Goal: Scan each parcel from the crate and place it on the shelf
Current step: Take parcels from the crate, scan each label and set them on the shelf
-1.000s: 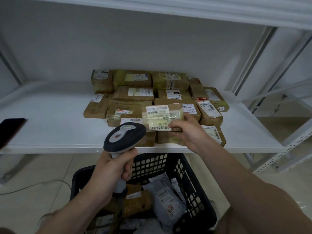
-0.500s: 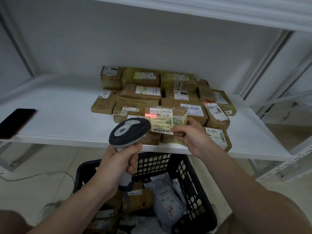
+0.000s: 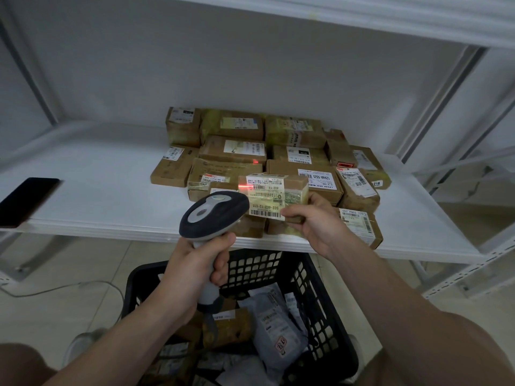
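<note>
My right hand [image 3: 315, 221] grips a small brown parcel [image 3: 276, 195] with a white and green label, held just above the front of the white shelf [image 3: 97, 190]. My left hand [image 3: 195, 271] grips the handle of a grey and black barcode scanner [image 3: 213, 214] whose head points at the parcel. A red scan line glows on the label's top barcode. Several brown parcels [image 3: 303, 176] lie packed together on the shelf behind. Below me stands the black plastic crate [image 3: 328, 302] with grey bags and a brown box inside.
A black phone [image 3: 25, 200] lies at the shelf's left front edge. An upper shelf board spans the top. White shelf uprights and braces stand at the right. A cable runs over the tiled floor at lower left.
The red scan line came on across the parcel's label. Parcel and scanner have stayed close together in front of the stacked parcels; my view has shifted slightly.
</note>
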Demonstrator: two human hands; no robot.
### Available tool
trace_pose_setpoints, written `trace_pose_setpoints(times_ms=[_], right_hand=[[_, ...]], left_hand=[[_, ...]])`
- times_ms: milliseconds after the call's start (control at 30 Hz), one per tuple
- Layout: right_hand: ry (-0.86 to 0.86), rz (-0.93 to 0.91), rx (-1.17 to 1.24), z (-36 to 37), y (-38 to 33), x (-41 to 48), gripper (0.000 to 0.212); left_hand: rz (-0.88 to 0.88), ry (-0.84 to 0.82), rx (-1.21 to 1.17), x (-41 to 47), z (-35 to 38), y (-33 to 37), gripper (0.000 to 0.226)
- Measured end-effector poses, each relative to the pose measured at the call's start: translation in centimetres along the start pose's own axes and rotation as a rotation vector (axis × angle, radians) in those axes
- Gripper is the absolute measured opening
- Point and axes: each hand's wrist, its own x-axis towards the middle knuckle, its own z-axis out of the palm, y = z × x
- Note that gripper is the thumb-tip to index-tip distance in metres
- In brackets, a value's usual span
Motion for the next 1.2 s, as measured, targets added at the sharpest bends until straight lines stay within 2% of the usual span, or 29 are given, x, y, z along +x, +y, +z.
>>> trace_pose_setpoints(times_ms=[100, 967, 1200], right_hand=[[0.002, 0.002, 0.001, 0.0, -0.03, -0.02, 0.057], [-0.008, 0.003, 0.016, 0.26, 0.0, -0.03, 0.057], [-0.021, -0.001, 0.025, 0.52, 0.12, 0.09, 0.058]], left_hand=[[-0.003, -0.005, 0.009, 0.06, -0.01, -0.05, 0.025], [-0.004, -0.008, -0.005, -0.01, -0.06, -0.07, 0.026], [0.001, -0.02, 0.003, -0.09, -0.33, 0.04, 0.02]])
